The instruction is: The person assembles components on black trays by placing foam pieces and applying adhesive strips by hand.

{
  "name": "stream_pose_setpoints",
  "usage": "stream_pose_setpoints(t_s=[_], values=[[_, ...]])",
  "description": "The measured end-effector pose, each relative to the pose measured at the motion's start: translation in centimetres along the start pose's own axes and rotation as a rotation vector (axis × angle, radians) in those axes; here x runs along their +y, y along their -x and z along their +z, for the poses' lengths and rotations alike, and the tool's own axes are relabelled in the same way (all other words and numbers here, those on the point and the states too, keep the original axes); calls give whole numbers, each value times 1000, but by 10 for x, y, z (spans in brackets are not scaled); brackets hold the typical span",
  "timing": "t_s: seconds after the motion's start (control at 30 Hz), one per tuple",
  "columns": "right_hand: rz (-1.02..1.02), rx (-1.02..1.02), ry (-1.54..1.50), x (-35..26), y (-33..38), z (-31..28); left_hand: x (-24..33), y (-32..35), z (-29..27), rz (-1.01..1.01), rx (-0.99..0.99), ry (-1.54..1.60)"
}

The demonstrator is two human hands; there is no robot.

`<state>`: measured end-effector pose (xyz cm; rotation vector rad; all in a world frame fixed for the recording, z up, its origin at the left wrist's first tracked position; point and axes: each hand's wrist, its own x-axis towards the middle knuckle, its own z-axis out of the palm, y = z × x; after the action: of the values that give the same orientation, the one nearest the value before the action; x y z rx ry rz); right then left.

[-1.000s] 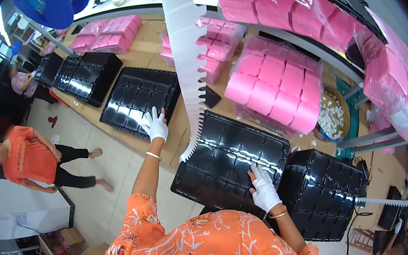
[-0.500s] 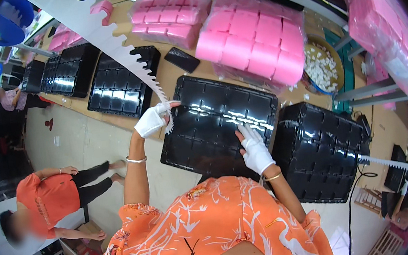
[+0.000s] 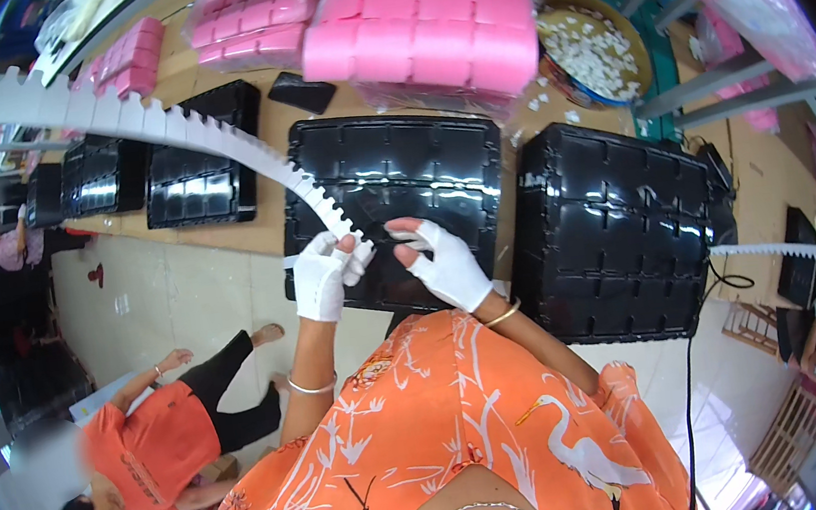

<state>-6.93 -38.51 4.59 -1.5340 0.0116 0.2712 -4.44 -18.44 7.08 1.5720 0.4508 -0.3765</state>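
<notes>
A long white strip (image 3: pixel 225 147) with teeth along one edge arcs in from the upper left. Its lower end is pinched in my left hand (image 3: pixel 321 283), which wears a white glove that leaves some fingertips bare. Close to that end is my right hand (image 3: pixel 450 268), gloved the same way, its thumb and forefinger curved and apart with nothing visible between them. Both hands are over the near part of a shiny black moulded plastic tray (image 3: pixel 398 165) on the table. The strip covers part of the tray's left side.
To the right stands a deep stack of black trays (image 3: pixel 617 231); more black trays (image 3: pixel 202 168) sit at left. Behind are a phone (image 3: pixel 301 94), wrapped pink blocks (image 3: pixel 423 32) and a basin (image 3: pixel 645 57) of small white pieces. A person in orange (image 3: pixel 172 433) is at left.
My right hand has lifted off the tray and moved left to the strip's end. My left hand has shifted nearer with the strip, which now lies flatter across the view.
</notes>
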Motion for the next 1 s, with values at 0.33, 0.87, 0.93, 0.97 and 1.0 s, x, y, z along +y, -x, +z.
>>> stream_pose_setpoints(t_s=[0.33, 0.87, 0.93, 0.97, 1.0], values=[[138, 16, -133, 16, 23, -39, -13, 28, 63, -45, -125, 216], [-312, 457, 516, -21, 37, -34, -9, 31, 66, 59, -294, -18], [-286, 479, 565, -23, 32, -33, -11, 17, 65, 75, -262, -92], [-253, 466, 590, -30, 32, -36, -9, 12, 66, 77, -287, -73], [-270, 515, 527, -30, 25, -29, -13, 3, 51, 2, -315, 45]])
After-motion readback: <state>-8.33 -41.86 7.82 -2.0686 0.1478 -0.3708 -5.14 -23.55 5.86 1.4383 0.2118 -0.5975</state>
